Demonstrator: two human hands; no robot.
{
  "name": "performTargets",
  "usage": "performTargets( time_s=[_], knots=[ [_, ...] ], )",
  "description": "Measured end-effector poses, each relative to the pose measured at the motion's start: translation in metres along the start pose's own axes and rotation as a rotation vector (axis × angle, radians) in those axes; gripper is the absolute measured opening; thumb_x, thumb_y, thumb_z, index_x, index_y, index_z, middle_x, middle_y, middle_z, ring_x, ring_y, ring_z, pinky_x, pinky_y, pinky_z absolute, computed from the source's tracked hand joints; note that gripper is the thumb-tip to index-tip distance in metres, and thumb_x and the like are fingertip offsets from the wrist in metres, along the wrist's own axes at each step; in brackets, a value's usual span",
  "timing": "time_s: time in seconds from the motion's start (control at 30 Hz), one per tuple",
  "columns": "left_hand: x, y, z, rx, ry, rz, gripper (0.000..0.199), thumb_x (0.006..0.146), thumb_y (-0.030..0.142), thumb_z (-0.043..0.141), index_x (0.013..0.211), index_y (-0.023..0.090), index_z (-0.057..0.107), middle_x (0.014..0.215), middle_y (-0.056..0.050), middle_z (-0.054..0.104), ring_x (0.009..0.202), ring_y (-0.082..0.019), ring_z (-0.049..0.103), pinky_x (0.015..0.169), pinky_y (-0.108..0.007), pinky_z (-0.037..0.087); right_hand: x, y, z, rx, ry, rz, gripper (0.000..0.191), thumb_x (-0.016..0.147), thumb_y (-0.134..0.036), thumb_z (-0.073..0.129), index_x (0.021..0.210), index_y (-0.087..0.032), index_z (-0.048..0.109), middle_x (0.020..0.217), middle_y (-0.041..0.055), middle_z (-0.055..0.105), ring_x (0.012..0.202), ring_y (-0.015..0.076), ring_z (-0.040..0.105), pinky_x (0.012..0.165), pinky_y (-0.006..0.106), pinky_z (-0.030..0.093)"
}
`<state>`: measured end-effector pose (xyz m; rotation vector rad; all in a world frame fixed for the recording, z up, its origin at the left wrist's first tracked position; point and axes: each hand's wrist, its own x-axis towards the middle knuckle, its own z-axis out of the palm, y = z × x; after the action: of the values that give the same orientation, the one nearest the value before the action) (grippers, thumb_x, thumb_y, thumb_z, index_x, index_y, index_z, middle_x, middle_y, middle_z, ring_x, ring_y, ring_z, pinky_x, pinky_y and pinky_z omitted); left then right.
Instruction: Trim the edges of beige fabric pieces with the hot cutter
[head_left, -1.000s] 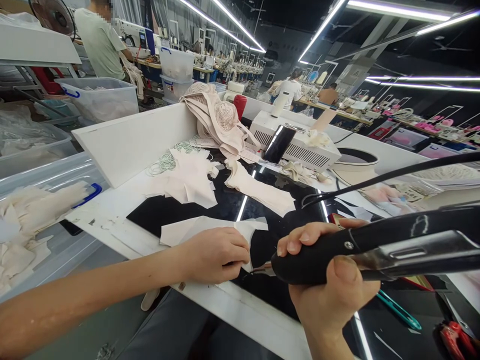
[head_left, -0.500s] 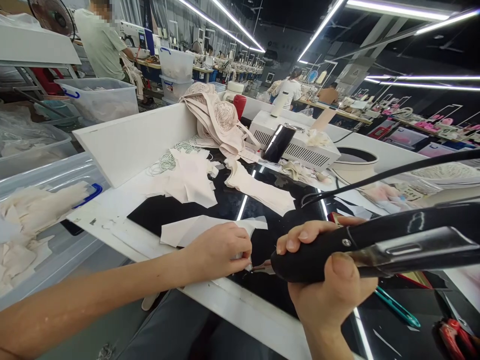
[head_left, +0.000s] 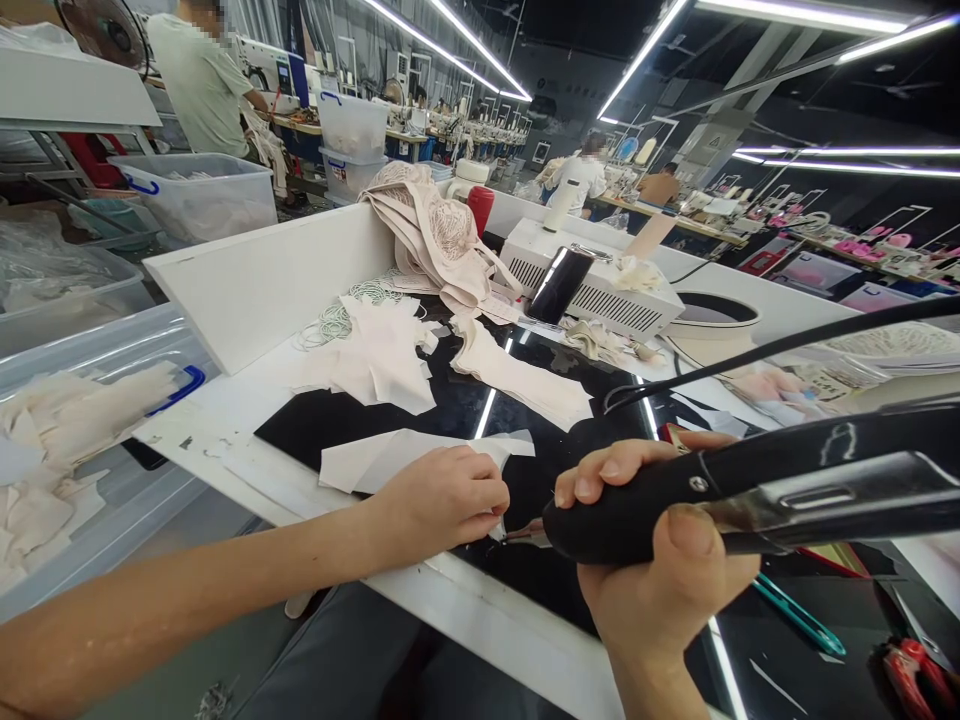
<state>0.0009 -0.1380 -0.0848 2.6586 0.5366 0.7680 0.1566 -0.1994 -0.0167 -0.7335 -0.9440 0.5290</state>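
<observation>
Near the front edge of the black work surface (head_left: pixel 300 420), my left hand (head_left: pixel 450 505) pinches a cream fabric piece (head_left: pixel 360 458), with its fingers closed on one end. The rest of that piece lies flat under and behind the hand. My right hand (head_left: pixel 660 590) is wrapped round a black corded hand tool (head_left: pixel 832 490) with a long metal lever along its side; the thumb rests by the lever. Its narrow metal tip points left and meets the fabric end at my left fingertips; whether it touches is hard to see. Stacked cream fabric strips (head_left: pixel 525 375) and cut pieces (head_left: pixel 371 350) lie just beyond.
Red-handled scissors (head_left: pixel 911 670) and a teal slim tool (head_left: pixel 802 615) lie at the right. Behind stand a white vented box (head_left: pixel 585 280), a black cylinder (head_left: pixel 561 285) and piled beige garments (head_left: pixel 435 235). A plastic bin (head_left: pixel 82 480) is at the left. People work farther back.
My left fingers have shifted slightly to the right at the fabric end. The tool and my right hand stay almost in place.
</observation>
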Motion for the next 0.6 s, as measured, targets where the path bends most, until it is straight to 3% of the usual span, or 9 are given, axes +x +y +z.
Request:
performTargets(
  time_s=[0.13,0.27,0.6],
  knots=[
    [-0.004,-0.001,0.006,0.139,0.056,0.113,0.01,0.102,0.014,0.064,0.094,0.018,0.066,0.107,-0.003,0.069,0.093,-0.017,0.064,0.089,-0.031,0.051,0.0,0.0,0.001,0.001,-0.004,-0.003,0.042,0.081,-0.038,0.082,0.111,-0.025,0.057,0.074,-0.0057,0.064,0.054,0.0147,0.06,0.045,0.027,0.052],
    [-0.006,-0.003,0.01,0.207,0.04,0.189,0.014,0.101,0.009,0.061,0.09,0.017,0.064,0.093,-0.002,0.069,0.091,-0.018,0.064,0.088,-0.032,0.052,-0.001,0.0,0.0,0.006,-0.009,-0.006,0.044,0.081,-0.039,0.083,0.112,-0.024,0.057,0.075,-0.0055,0.064,0.055,0.0147,0.06,0.046,0.027,0.052],
    [-0.009,-0.006,-0.005,0.151,0.007,0.261,0.02,0.097,-0.002,0.061,0.1,0.017,0.069,0.098,-0.002,0.073,0.092,-0.017,0.067,0.09,-0.029,0.057,-0.001,0.0,0.001,0.014,-0.005,-0.003,0.041,0.08,-0.037,0.083,0.111,-0.025,0.058,0.075,-0.0057,0.065,0.055,0.0144,0.06,0.046,0.027,0.053]
  ],
)
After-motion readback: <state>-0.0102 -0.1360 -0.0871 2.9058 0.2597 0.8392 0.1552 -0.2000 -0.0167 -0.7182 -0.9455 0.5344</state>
